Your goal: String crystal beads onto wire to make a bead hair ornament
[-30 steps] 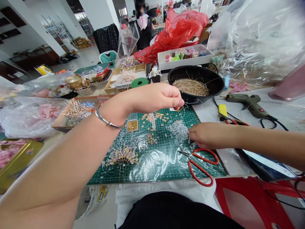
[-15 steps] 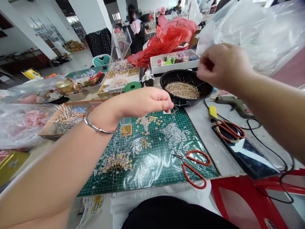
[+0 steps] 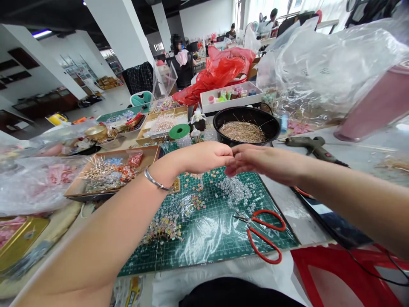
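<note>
My left hand (image 3: 207, 154), with a silver bangle at its wrist, is pinched closed above the green cutting mat (image 3: 204, 238). From the right, my right hand (image 3: 258, 161) meets it, fingers pressed together at the left fingertips. Whatever lies between the fingers is hidden. Beneath them are clear beads (image 3: 236, 190) in a loose pile and small peach flower-shaped pieces (image 3: 214, 174). A beaded spray with wire stems (image 3: 166, 228) lies at the mat's front left. Red-handled scissors (image 3: 263, 234) lie open at the front right.
Behind my hands stands a black bowl (image 3: 220, 135) of thin gold-coloured wires. A glue gun (image 3: 308, 145) lies to the right, near a pink container (image 3: 373, 104). An open box (image 3: 75, 192) of beads and stems sits left. A green spool (image 3: 179, 131) and plastic bags (image 3: 319, 64) are farther back.
My right hand has come down and left from above the bowl to meet my left hand. The view has tilted up a little, and the thin wire at my left fingertips no longer shows.
</note>
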A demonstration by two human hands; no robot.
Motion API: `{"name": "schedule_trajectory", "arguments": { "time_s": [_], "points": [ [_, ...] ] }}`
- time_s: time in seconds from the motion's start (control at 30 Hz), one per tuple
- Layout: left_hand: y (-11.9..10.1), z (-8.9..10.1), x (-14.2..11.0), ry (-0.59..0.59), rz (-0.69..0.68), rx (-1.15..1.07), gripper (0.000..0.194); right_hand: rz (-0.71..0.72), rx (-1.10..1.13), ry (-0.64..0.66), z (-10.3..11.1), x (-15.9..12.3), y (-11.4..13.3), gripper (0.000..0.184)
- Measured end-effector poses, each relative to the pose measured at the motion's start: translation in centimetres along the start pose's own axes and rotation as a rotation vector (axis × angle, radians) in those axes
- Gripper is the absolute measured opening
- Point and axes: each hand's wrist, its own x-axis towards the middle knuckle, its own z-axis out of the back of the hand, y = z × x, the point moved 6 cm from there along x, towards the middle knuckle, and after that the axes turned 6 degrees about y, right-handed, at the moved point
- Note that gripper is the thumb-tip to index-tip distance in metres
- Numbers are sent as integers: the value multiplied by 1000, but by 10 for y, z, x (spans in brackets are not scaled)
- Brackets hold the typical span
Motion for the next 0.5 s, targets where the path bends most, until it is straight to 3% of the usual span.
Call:
{"name": "schedule_trajectory", "arguments": {
  "time_s": [0.1,0.2,0.37,0.5],
  "points": [
    [-5,1,3,-22,19,101,36,-53,175,-12,-19,-8,-10,20],
    [-7,2,-1,-47,14,66,34,-87,255,-77,-17,-13,-16,19],
    [0,-3,-9,-71,-49,-421,39,-57,293,-154,9,-29,4,18],
    [23,-17,-9,-106,-39,-679,42,28,280,-293,44,-44,17,14]
  ]
}}
